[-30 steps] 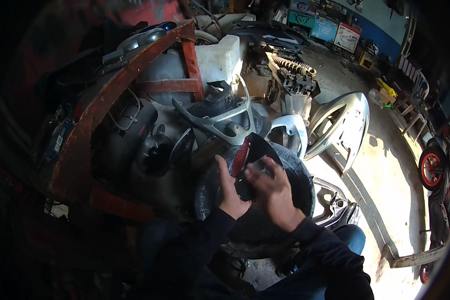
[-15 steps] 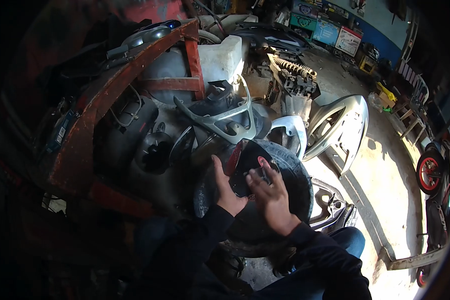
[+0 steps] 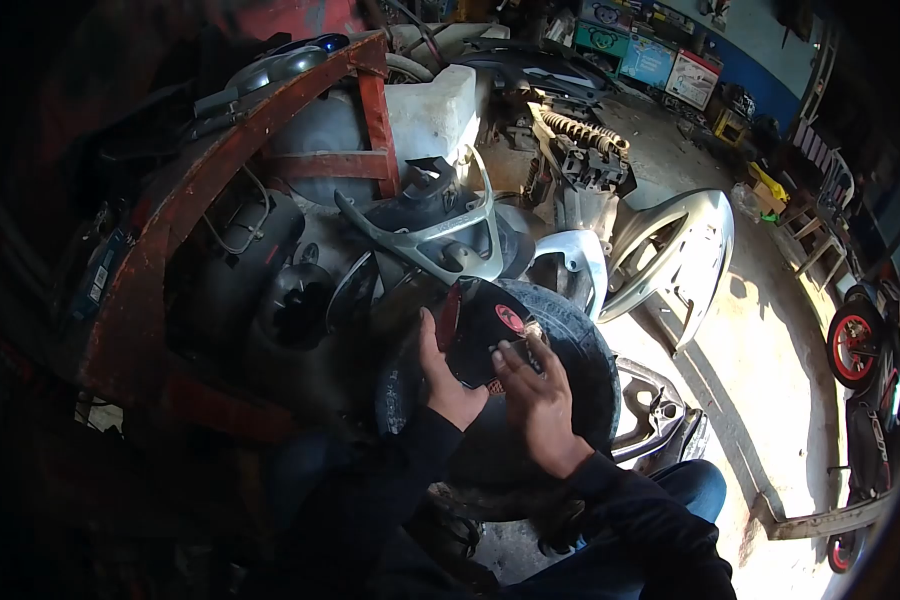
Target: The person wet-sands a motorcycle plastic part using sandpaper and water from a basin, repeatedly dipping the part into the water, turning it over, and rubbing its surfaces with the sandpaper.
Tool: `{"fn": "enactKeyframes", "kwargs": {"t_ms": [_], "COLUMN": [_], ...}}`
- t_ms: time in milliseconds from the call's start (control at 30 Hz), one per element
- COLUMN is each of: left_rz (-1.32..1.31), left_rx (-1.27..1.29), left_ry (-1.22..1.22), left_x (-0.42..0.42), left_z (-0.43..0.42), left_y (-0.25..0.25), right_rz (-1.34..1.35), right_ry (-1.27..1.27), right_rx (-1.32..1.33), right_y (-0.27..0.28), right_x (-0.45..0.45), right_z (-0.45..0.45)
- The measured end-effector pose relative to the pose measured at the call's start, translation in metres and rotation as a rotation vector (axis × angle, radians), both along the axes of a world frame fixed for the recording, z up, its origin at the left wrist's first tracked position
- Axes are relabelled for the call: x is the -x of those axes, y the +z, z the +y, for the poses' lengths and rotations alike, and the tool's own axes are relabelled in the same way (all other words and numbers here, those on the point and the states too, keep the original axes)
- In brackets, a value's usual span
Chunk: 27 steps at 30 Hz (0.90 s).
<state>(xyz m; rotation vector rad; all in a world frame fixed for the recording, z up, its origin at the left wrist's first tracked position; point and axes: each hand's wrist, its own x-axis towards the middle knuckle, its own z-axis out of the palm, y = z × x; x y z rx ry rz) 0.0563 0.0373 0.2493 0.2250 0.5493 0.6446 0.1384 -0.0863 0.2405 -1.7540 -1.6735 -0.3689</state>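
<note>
A glossy black part [image 3: 478, 322] with red areas and a round red emblem lies tilted over a round dark tub or tyre [image 3: 592, 370]. My left hand [image 3: 450, 380] grips the part's lower left side, thumb pointing up. My right hand [image 3: 540, 400] is over its lower right side, with the fingers bent together around something small and pale [image 3: 533, 330] that I cannot make out. Just beyond the part rests a grey-green V-shaped fairing piece [image 3: 450, 235].
A red metal frame [image 3: 210, 165] stands on the left. Silver body panels [image 3: 670, 250] and a shock absorber [image 3: 585, 130] lie ahead to the right. A black metal part [image 3: 650, 405] is on the floor at right, near a wooden bar [image 3: 830, 517]. A red-rimmed wheel [image 3: 854, 345] stands far right.
The black part has turned, so its red emblem now shows above my right hand. My right hand has moved slightly down over its surface; the view has shifted a little.
</note>
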Motion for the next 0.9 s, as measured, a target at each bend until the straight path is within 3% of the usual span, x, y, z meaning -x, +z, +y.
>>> {"fn": "enactKeyframes", "kwargs": {"t_ms": [100, 167, 233, 300, 433, 500, 600, 733, 800, 833, 900], "left_rz": [0.009, -0.219, -0.036, -0.058, -0.069, -0.105, 0.058, 0.131, 0.153, 0.175, 0.252], "left_rx": [-0.078, -0.031, -0.051, -0.071, -0.215, -0.317, -0.398, -0.353, -0.354, -0.360, -0.322], "left_ry": [0.021, -0.127, 0.056, 0.054, -0.066, -0.206, -0.259, -0.191, -0.161, -0.122, -0.108], "left_x": [-0.003, 0.006, -0.003, 0.003, 0.004, 0.006, 0.021, 0.037, 0.041, 0.045, 0.053], "left_z": [0.007, 0.012, -0.005, -0.002, 0.020, 0.044, 0.046, 0.026, 0.019, 0.014, 0.004], "left_y": [-0.013, -0.019, 0.007, 0.010, -0.056, -0.122, -0.146, -0.166, -0.202, -0.214, -0.219], "right_rz": [-0.050, 0.011, 0.141, 0.090, 0.105, 0.419, 0.856, 0.932, 1.295, 1.297, 1.670], "right_ry": [0.099, 0.017, -0.070, 0.070, 0.038, -0.111, -0.366, -0.366, -0.289, -0.290, -0.314], "right_rx": [0.024, 0.008, -0.027, 0.008, -0.019, 0.109, 0.212, 0.441, 0.481, 0.486, 0.367], "right_y": [0.007, 0.004, 0.007, 0.017, -0.013, -0.050, -0.107, -0.190, -0.226, -0.244, -0.275], "right_x": [0.012, -0.001, 0.000, 0.019, -0.007, -0.034, -0.063, -0.094, -0.097, -0.094, -0.081], "right_z": [-0.008, 0.000, 0.003, -0.003, 0.013, 0.017, 0.016, -0.011, -0.023, -0.027, -0.035]}}
